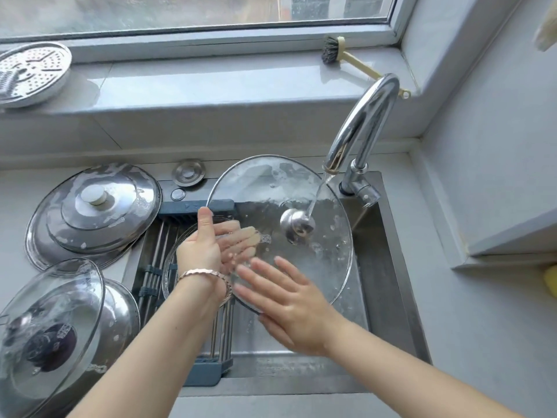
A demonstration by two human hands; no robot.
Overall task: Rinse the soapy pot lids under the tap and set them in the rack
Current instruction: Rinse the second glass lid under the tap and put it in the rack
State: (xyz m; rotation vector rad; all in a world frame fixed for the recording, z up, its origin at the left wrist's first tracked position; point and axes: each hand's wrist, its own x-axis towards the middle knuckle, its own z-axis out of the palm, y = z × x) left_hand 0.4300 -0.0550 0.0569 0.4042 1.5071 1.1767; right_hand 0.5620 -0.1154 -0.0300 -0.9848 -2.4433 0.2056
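A large glass lid with a steel knob is tilted over the sink under the running tap. The water stream falls onto the knob. My left hand grips the lid's left rim, thumb in front and fingers showing through the glass. My right hand lies flat with spread fingers on the lid's lower part. A smaller glass lid lies on the roll-up rack over the sink's left side. Soapy steel lids are stacked on the counter at left.
Another glass lid with a dark knob leans on a steel lid at the lower left. The steel sink lies under the lid. A perforated steamer plate and a dish brush lie on the windowsill.
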